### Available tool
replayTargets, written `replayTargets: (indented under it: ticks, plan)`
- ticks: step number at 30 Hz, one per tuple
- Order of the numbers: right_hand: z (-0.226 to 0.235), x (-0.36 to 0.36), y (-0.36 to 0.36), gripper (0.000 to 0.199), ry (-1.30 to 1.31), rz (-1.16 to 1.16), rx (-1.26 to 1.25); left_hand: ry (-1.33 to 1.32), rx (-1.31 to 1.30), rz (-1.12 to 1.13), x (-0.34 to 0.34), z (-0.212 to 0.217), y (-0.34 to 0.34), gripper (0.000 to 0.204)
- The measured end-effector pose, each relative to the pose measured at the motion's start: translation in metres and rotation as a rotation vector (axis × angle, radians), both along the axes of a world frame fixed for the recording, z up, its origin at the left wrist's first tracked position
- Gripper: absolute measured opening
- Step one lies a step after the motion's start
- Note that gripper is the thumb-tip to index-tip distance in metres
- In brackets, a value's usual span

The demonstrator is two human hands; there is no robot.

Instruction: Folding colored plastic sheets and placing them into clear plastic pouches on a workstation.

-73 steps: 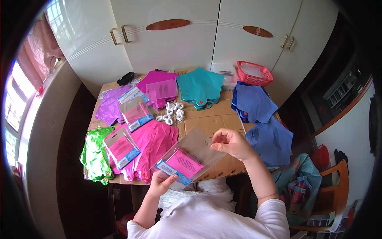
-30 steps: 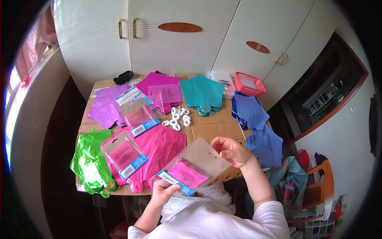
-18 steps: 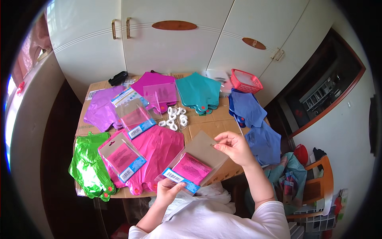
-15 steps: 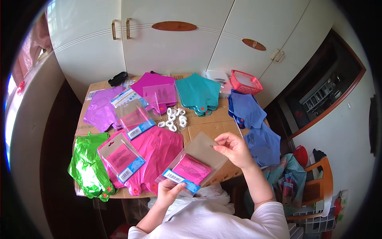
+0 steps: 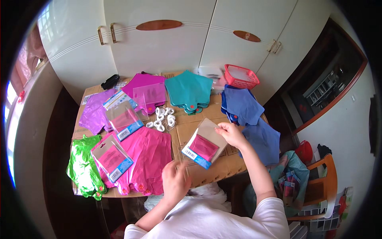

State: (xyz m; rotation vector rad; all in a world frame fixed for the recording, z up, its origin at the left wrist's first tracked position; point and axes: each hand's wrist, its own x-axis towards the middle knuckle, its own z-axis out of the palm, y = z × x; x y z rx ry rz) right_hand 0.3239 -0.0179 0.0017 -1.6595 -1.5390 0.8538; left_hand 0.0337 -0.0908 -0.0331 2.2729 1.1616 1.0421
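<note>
My right hand pinches the upper corner of a clear plastic packet, tilted above the cardboard. Inside it lies a folded pink foil balloon, with a blue barcode strip along the lower edge. Apart from the packet, my left hand is at the table's front edge, holding nothing, its fingers loosely spread and slightly blurred. Beside it, flat pink foil balloons are piled up. Two similar filled packets rest to the left: one packet on the pink pile, another packet farther back.
Around the cardboard-covered table lie flat balloons: green, lilac, purple, teal and blue. White ribbon coils sit mid-table. A red basket stands far right; a wooden chair is at right.
My left hand has let go of the packet's lower edge and drawn back. My right hand now holds the packet alone, a little farther from me. The view has shifted slightly.
</note>
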Motion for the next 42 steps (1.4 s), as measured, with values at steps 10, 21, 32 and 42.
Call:
replayTargets:
  ticks: [10, 21, 32, 42]
  plan:
    - [-0.044, -0.015, -0.002, 0.012, -0.48, -0.006, 0.418, 0.473, 0.142, -0.236, 0.044, -0.016, 0.016, 0.05]
    - [-0.061, -0.02, -0.024, 0.014, -0.345, -0.029, 0.272, 0.489, 0.093, -0.234, 0.05, -0.023, 0.016, 0.05]
    - [-0.068, -0.024, -0.021, 0.012, -0.398, -0.137, 0.349, 0.46, 0.099, -0.244, 0.05, -0.023, 0.017, 0.048]
    - [-0.05, -0.028, -0.016, 0.013, -0.671, -0.049, 0.395, 0.458, 0.116, -0.244, 0.048, -0.025, 0.017, 0.047]
